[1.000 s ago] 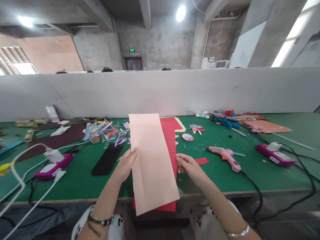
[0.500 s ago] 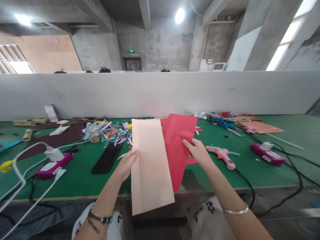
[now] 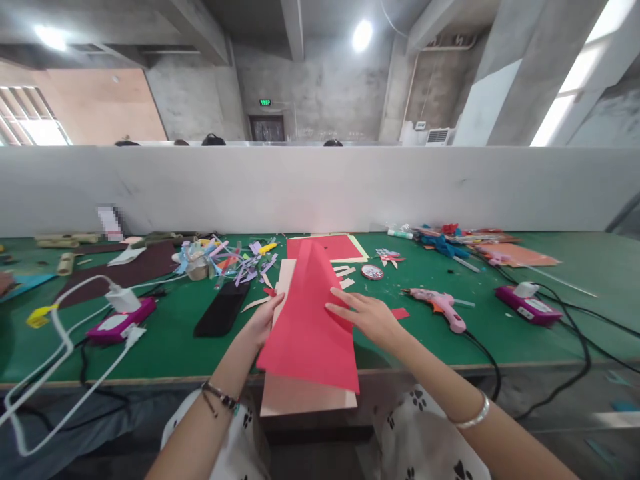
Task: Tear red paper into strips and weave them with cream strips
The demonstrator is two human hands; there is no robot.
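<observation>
A red sheet of paper (image 3: 315, 327) lies over a peach sheet of paper (image 3: 310, 399) in front of me, both overhanging the table's front edge. The peach one shows along the left side and below. My left hand (image 3: 265, 320) is closed on the left edge of the peach sheet. On the right, my right hand (image 3: 367, 317) has hold of the red sheet's right edge, its fingers stretched over the front; its thumb is hidden. A soft crease or bulge runs up the red sheet's upper part.
Left of the papers lie a black phone (image 3: 223, 309), purple paper strips (image 3: 250, 272) and a magenta power strip (image 3: 123, 322). Rightward are a pink glue gun (image 3: 440, 307) and another power strip (image 3: 527, 307). Behind are more red paper (image 3: 333, 248) and a small round tin (image 3: 372, 272).
The red sheet has moved left from beside and behind the peach sheet to over its front. My right hand has travelled left with it. The peach sheet is lower and mostly covered.
</observation>
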